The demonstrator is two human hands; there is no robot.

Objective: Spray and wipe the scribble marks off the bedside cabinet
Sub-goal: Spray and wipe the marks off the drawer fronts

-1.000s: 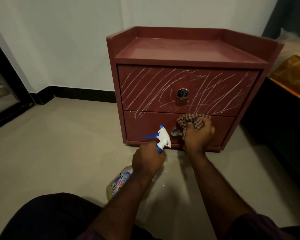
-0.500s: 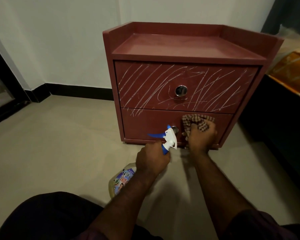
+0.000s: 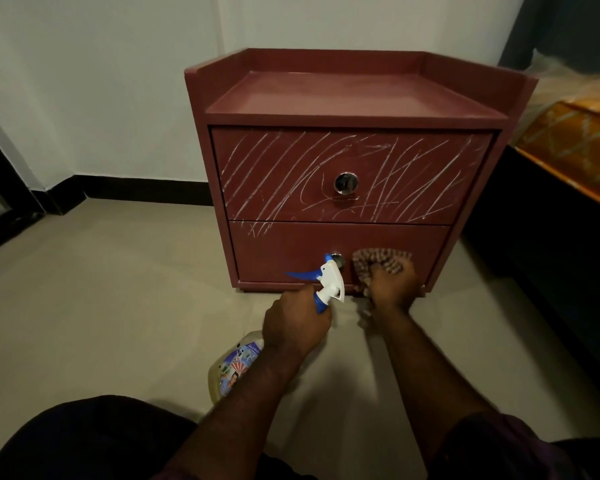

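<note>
Left hand low in front of the cabinet, fingers wrapped round the neck of the spray bottle. Bottle tilted: its pale labelled body slants down and back toward the person, and its white-and-blue trigger head points up toward the lower drawer. In the head view the trigger head overlaps the lower knob; contact with the drawer front cannot be judged, nor whether the bottle's base rests on the floor. Right hand just beside the left, slightly blurred, fingers curled over a bunched checked cloth and pressing it against the lower drawer front, just right of the knob and near the drawer's bottom edge. Both forearms bare; a dark-clad knee fills the near left corner. Bedside cabinet dark red, standing on the pale floor against a white wall with black skirting. Scribble marks, white and slanted, cover the upper drawer from its left edge to its right, crossing round the round metal upper knob. On the lower drawer a small cluster of marks sits at the upper left corner. Cabinet top is a shallow tray with raised sides. Right of the cabinet, an orange patterned bed cover over a dark bed base.
</note>
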